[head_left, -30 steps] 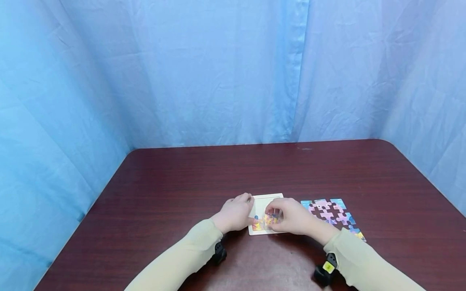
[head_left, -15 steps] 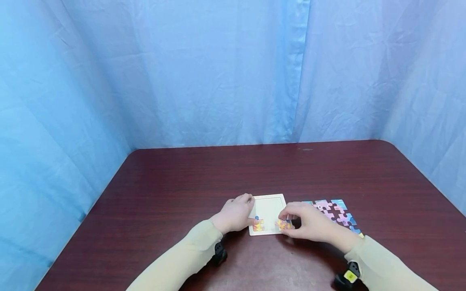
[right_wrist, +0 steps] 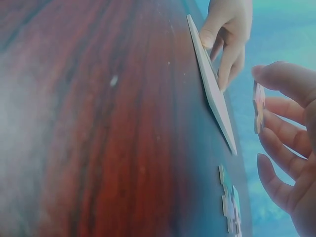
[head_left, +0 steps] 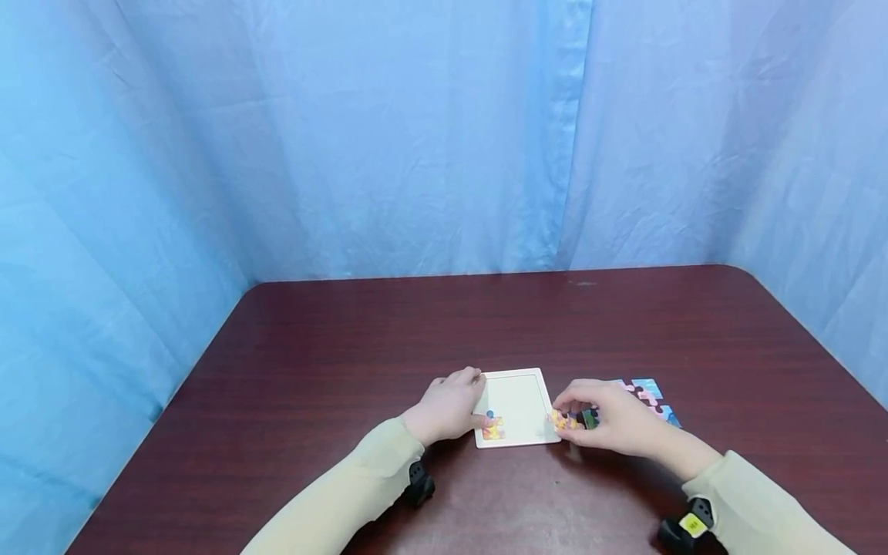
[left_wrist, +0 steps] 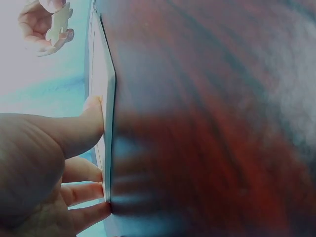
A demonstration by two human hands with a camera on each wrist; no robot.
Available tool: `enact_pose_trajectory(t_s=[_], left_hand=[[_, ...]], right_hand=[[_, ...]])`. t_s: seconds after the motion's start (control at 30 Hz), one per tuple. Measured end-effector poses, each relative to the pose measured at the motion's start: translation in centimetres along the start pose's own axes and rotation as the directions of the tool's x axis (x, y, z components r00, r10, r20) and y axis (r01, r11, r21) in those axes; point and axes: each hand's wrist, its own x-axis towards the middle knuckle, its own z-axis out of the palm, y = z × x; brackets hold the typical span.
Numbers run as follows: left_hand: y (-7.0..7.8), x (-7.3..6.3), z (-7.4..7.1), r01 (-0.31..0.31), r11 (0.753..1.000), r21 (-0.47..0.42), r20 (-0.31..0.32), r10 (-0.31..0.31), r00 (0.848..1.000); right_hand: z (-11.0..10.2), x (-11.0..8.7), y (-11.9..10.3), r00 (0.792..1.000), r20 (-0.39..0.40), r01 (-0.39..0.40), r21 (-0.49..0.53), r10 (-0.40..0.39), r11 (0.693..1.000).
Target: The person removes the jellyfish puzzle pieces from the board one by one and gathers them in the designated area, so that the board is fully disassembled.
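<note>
A shallow cream puzzle tray [head_left: 522, 397] lies on the table. In its near left corner sits a yellow-orange puzzle piece [head_left: 493, 432], partly under my left thumb. My left hand [head_left: 447, 406] holds the tray's left side, thumb on top and fingers along the edge. My right hand [head_left: 613, 418] pinches another yellow, patterned puzzle piece [head_left: 562, 420] between thumb and fingers, just off the tray's right edge. That piece appears edge-on in the right wrist view [right_wrist: 259, 107], raised above the table. In the left wrist view its pale back [left_wrist: 59, 23] shows.
Joined pink and blue puzzle pieces [head_left: 650, 391] lie on the dark red-brown table [head_left: 361, 339] right of the tray, largely hidden behind the right hand. Blue curtains [head_left: 416, 139] hang around the table. Black wrist cameras [head_left: 419, 484] sit beneath both wrists.
My right hand has carried its puzzle piece rightward, from over the tray's middle to past its right edge. My left hand and the tray have stayed in place.
</note>
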Motion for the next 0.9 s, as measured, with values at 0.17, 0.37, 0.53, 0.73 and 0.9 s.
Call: enact_pose_trajectory(t_s=[0.17, 0.37, 0.53, 0.73, 0.9], left_hand=[[0.1, 0.2, 0.0, -0.006, 1.000, 0.014, -0.001, 0.006, 1.000], [0.1, 0.2, 0.0, -0.009, 1.000, 0.016, -0.008, 0.009, 1.000], [0.0, 0.1, 0.0, -0.010, 1.000, 0.014, -0.011, 0.010, 1.000], [0.0, 0.1, -0.1, -0.008, 1.000, 0.011, -0.014, 0.008, 1.000], [-0.1, 0.0, 0.0, -0.010, 1.000, 0.008, -0.020, 0.010, 1.000]], right_hand=[[-0.5, -0.4, 0.4, 0.997, -0.030, 0.064, -0.009, -0.064, 0.998], [-1.4, -1.1, 0.9, 0.997, -0.052, 0.060, -0.054, -0.063, 0.997], [-2.4, -2.0, 1.5, 0.997, -0.063, 0.046, -0.096, -0.052, 0.994], [-3.1, -3.1, 2.2, 0.995, -0.075, 0.052, -0.175, -0.066, 0.983], [-3.4, -3.8, 2.9, 0.994, -0.075, 0.064, -0.220, -0.082, 0.974]])
